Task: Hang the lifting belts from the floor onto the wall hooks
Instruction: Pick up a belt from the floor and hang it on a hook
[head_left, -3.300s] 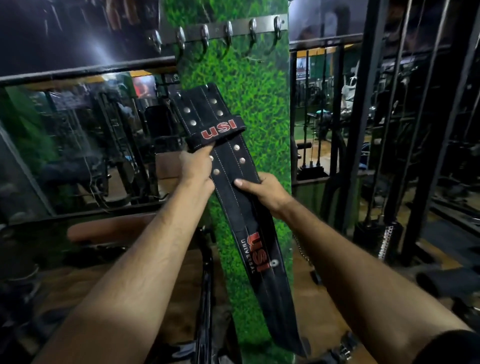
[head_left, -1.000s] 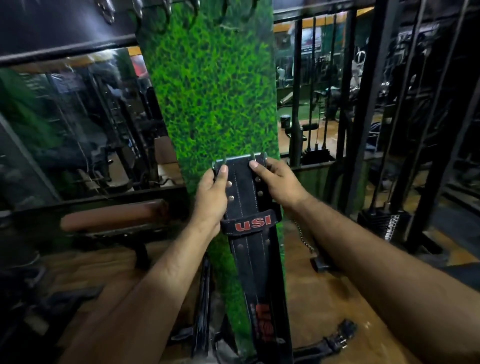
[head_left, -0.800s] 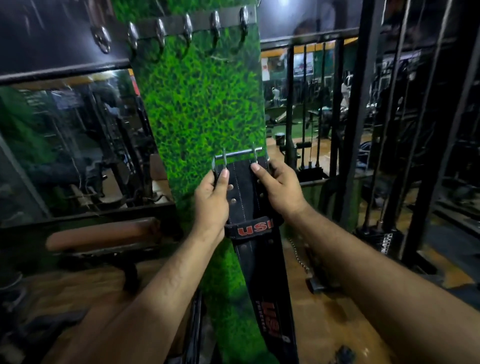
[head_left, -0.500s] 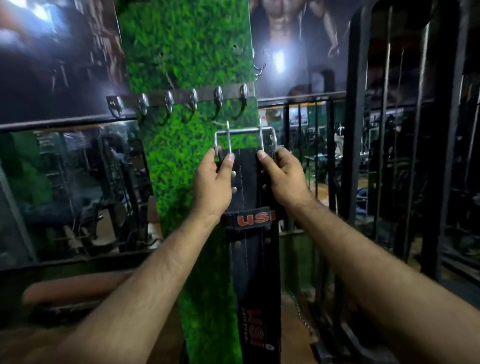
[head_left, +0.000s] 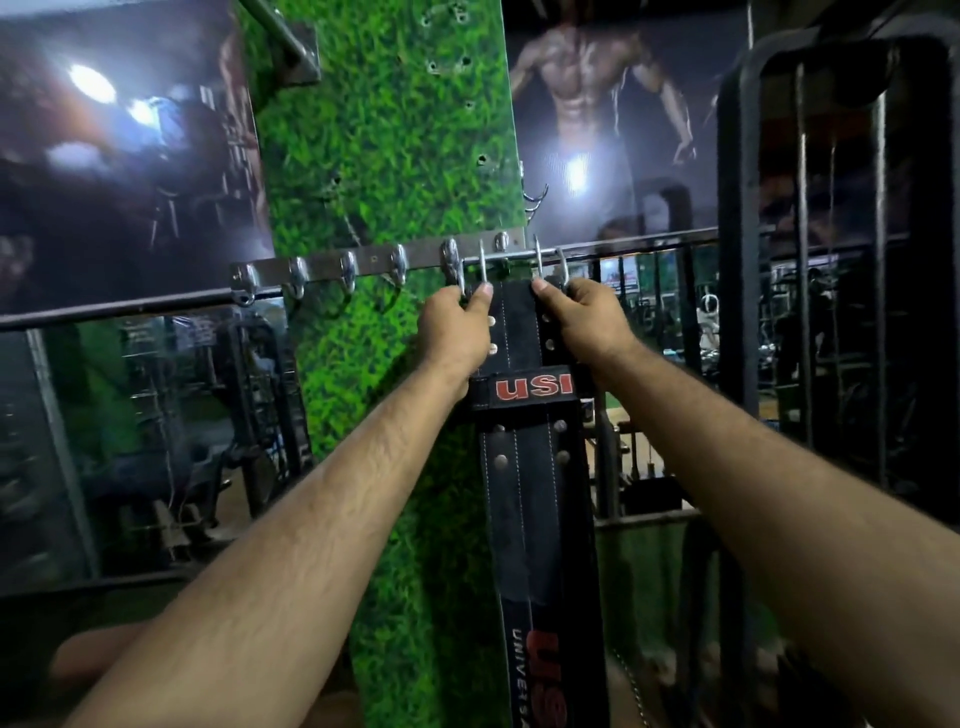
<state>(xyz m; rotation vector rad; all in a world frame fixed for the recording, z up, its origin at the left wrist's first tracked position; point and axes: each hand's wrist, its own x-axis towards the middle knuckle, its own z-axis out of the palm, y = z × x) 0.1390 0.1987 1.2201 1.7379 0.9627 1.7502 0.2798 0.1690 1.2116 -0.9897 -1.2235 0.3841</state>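
Head view: hands (head_left: 519, 332) have raised belt (head_left: 530, 467) buckle (head_left: 511, 267) to hook rail (head_left: 374, 262).

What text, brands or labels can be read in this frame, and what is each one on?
"USI": red letters on the loop around the black lifting belt.
"US", cut off by the frame edge: red logo low on the belt's hanging strap.
"UNIVERSA", cut off: small white letters beside that logo.
Background signs behind the railing: too blurred to read.

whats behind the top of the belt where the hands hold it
Behind the belt, held by the left hand and right hand, the hook rail crosses the green grass panel. Its buckle covers the rightmost hook's tip.
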